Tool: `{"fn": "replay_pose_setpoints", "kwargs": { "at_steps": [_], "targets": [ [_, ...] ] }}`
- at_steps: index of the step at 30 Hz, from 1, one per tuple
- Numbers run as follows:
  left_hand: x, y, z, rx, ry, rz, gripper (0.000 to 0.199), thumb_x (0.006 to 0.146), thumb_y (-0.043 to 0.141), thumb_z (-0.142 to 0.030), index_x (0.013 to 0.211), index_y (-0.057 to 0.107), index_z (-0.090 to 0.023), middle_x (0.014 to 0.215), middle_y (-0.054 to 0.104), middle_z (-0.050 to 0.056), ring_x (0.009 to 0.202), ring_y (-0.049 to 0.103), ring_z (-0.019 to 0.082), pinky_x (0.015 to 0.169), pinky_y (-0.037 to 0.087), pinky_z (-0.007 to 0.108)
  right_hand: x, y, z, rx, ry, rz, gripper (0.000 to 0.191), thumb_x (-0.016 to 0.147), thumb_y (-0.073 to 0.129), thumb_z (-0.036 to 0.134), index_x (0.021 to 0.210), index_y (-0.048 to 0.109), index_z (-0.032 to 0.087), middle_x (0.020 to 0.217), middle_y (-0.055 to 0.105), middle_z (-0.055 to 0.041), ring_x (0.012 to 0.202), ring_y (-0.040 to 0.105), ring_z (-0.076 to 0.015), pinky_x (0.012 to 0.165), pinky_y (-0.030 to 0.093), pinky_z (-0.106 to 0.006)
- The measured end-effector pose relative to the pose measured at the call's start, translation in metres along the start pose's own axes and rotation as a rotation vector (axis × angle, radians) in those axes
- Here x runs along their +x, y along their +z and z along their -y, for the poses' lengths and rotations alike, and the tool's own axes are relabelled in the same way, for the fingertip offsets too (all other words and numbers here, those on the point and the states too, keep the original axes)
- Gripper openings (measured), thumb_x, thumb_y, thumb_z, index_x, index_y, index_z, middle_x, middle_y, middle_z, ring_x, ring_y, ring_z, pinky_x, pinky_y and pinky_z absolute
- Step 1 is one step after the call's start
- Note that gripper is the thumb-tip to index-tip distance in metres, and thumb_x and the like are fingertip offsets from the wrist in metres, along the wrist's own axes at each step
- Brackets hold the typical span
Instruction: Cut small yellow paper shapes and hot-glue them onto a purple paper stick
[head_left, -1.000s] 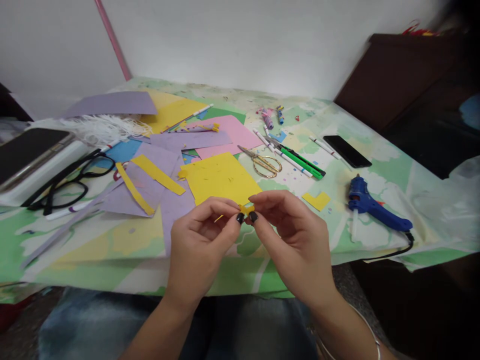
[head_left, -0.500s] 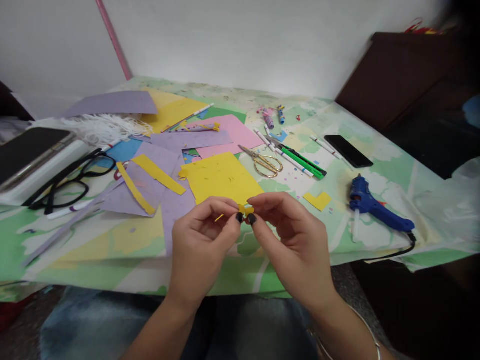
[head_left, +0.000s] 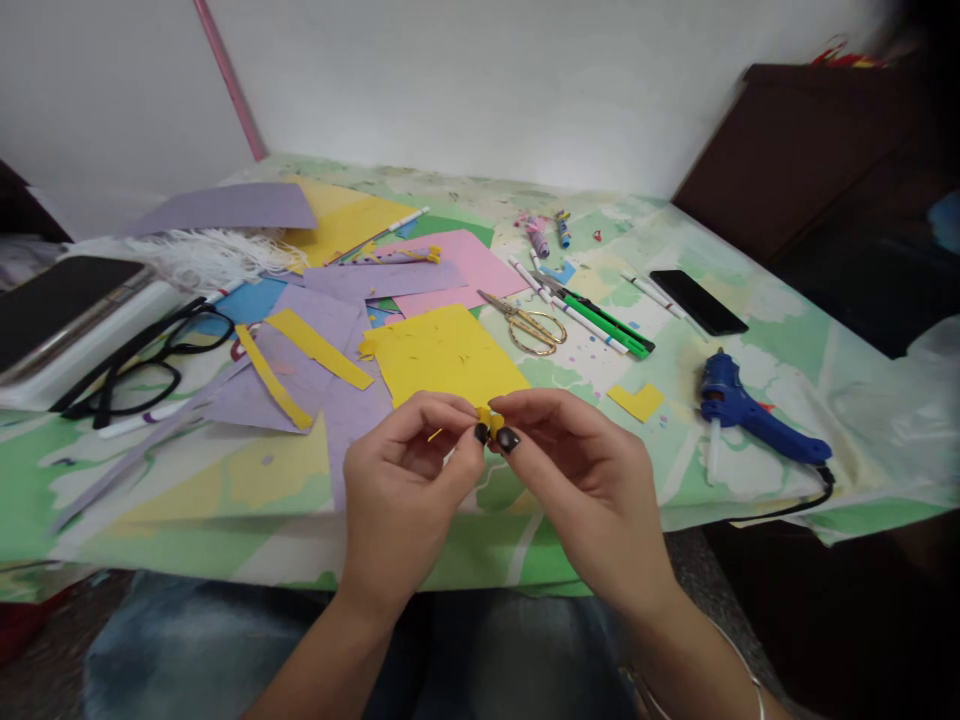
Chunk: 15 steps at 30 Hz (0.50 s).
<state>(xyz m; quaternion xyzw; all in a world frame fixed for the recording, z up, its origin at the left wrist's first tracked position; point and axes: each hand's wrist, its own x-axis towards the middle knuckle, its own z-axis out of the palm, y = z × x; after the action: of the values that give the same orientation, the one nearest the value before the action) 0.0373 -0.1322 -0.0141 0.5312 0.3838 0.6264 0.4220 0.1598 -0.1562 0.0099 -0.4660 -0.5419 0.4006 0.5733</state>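
Observation:
Between the fingertips of both hands is a small piece of yellow paper (head_left: 489,417), partly covered by the thumbs. My left hand (head_left: 416,470) pinches its left side and my right hand (head_left: 581,470) pinches its right side. The piece's full shape is hidden. Just behind the hands lies a yellow sheet (head_left: 450,355) with a few marks or scraps on it. Gold-handled scissors (head_left: 529,325) rest past its right corner. A yellow L-shaped paper scrap (head_left: 636,402) lies to the right of my right hand.
At the right edge stands a blue glue gun (head_left: 757,415) with its cord. A green cutter (head_left: 607,322), markers and a black phone (head_left: 697,302) lie behind it. On the left are glasses (head_left: 135,375), yellow strips (head_left: 319,350), purple sheets (head_left: 352,430) and white string (head_left: 217,255).
My right thumb has shifted slightly and turned on the yellow piece, its nail now facing up more. Both hands stay in nearly the same place.

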Motion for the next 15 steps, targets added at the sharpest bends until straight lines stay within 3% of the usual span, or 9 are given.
{"fn": "replay_pose_setpoints", "kwargs": {
  "at_steps": [5,15],
  "targets": [
    [0.0005,0.0005,0.0004,0.030,0.039,-0.028,0.020,0.075,0.061,0.001,0.070,0.063,-0.018,0.077,0.065,-0.004,0.073,0.064,0.005,0.070,0.053,0.011,-0.0010,-0.0012,-0.0015,0.126,0.069,-0.006,0.015,0.086,0.059,0.017,0.091,0.073,0.020,0.071,0.069,0.0032,0.071,0.065,-0.0067,0.068,0.055,-0.015],
    [-0.0011,0.0038,-0.0008,0.089,0.101,-0.052,0.020,0.073,0.060,0.002,0.069,0.062,-0.018,0.077,0.063,-0.004,0.074,0.063,0.004,0.071,0.052,0.009,-0.0039,0.0015,-0.0094,0.256,0.137,-0.035,0.017,0.083,0.064,0.016,0.092,0.076,0.024,0.078,0.075,0.0009,0.070,0.067,-0.0080,0.066,0.056,-0.017]
  ]
}}
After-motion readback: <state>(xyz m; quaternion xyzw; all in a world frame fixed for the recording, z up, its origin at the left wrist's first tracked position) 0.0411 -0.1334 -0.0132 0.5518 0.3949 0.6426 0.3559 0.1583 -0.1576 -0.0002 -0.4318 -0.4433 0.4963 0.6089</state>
